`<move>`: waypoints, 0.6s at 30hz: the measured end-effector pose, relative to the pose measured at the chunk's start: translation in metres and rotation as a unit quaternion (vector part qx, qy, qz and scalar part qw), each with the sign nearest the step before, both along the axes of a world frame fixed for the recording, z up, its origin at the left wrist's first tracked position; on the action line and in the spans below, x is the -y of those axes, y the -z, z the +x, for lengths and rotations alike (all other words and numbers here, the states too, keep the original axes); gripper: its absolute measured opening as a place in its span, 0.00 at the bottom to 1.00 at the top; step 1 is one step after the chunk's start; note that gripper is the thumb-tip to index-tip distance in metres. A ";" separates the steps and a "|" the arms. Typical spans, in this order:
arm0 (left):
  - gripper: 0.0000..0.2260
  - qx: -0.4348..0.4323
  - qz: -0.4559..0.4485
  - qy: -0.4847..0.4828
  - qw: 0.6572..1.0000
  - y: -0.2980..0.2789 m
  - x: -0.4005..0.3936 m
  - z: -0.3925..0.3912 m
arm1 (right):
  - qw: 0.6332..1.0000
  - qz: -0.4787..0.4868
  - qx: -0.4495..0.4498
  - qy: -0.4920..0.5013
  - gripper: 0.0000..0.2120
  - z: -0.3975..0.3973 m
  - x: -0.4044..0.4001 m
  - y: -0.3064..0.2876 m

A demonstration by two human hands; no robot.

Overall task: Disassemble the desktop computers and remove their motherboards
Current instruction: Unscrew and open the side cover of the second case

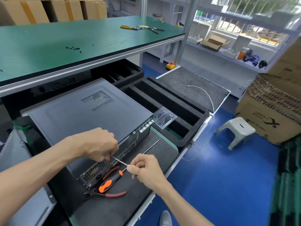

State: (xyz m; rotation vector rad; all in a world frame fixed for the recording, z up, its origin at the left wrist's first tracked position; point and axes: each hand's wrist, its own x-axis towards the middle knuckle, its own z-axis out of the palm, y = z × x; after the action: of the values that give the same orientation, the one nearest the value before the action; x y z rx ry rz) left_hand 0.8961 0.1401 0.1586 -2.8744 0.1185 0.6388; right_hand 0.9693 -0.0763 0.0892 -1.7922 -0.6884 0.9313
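- Two hands work at the back end of a grey computer. It lies flat on a black mat, partly under a green bench, so its far end is hidden.
- The left hand is curled into a fist at the back edge of the computer. Its fingers are hidden, so I cannot tell what it holds.
- The right hand pinches the yellow end of a thin screwdriver. The tip points at the back panel, just beside the left hand. The screw cannot be seen.
- A second screwdriver, orange and black, lies on the mat. It lies across red pliers.
- A clear tray beside the computer holds small dark bits. They are too small to tell apart.
- A big box on the right has a large X and some print. The print is too blurry to read.
- A grey stool stands on the blue floor near the box.
- A white cable hangs over the edge of the table.
- A shoe tip is cut off at the bottom.
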 end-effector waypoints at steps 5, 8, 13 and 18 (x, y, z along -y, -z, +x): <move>0.05 -0.004 0.021 0.021 1.000 0.002 0.003 -0.002 | 1.000 0.015 -0.017 0.017 0.08 0.013 0.007 0.004; 0.05 0.005 -0.019 0.001 1.000 0.004 0.003 -0.002 | 1.000 0.019 -0.006 0.022 0.08 0.013 0.008 0.008; 0.09 0.086 -0.462 -0.197 0.860 0.000 0.003 0.010 | 0.998 0.045 -0.010 0.052 0.04 0.010 -0.001 0.011; 0.05 0.117 -0.756 -0.383 0.518 0.007 0.014 0.036 | 0.991 0.069 -0.067 0.091 0.04 0.011 -0.017 0.004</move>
State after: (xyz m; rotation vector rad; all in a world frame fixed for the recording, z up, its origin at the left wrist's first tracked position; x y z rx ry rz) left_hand 0.9316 0.1263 0.1516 -4.6354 -1.4972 0.0387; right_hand 0.9799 -0.0593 0.0849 -1.6240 -0.4834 0.8514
